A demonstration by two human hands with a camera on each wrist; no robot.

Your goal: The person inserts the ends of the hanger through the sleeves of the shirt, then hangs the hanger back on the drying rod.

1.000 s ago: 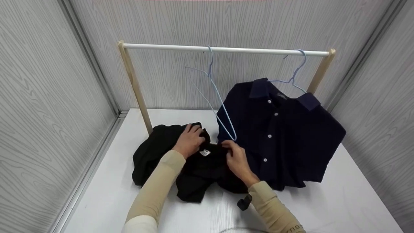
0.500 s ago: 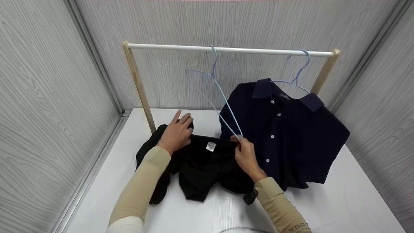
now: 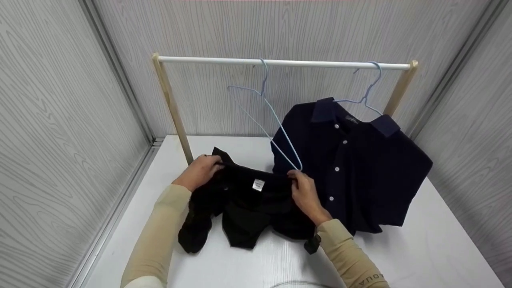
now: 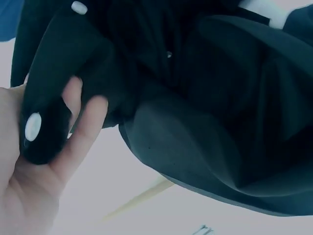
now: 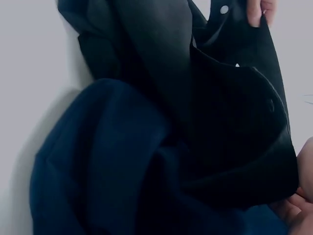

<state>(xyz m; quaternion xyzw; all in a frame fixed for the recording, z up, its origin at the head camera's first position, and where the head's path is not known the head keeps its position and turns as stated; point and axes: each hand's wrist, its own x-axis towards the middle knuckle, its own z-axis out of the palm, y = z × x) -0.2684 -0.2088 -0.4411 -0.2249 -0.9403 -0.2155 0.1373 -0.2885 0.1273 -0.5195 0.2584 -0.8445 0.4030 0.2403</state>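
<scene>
A black garment with white buttons lies bunched on the table, its top edge drawn nearly straight between both hands. Inside that edge, near the middle, is a white label. My left hand grips the garment's left end; in the left wrist view, fingers curl round a black strip with white buttons. My right hand pinches the right end, right below the lower corner of a light-blue hanger that hangs with no clothing on it. The right wrist view shows a buttonhole near the held edge.
A rack with a white rail and wooden posts stands at the back of the white table. A navy shirt hangs at the right on a second blue hanger, its hem reaching the table. Panelled walls enclose three sides.
The left hand has moved left, lifted off and then taken hold of the garment's left end. The top edge is spread wider, and the label shows more fully. The right hand has shifted slightly right.
</scene>
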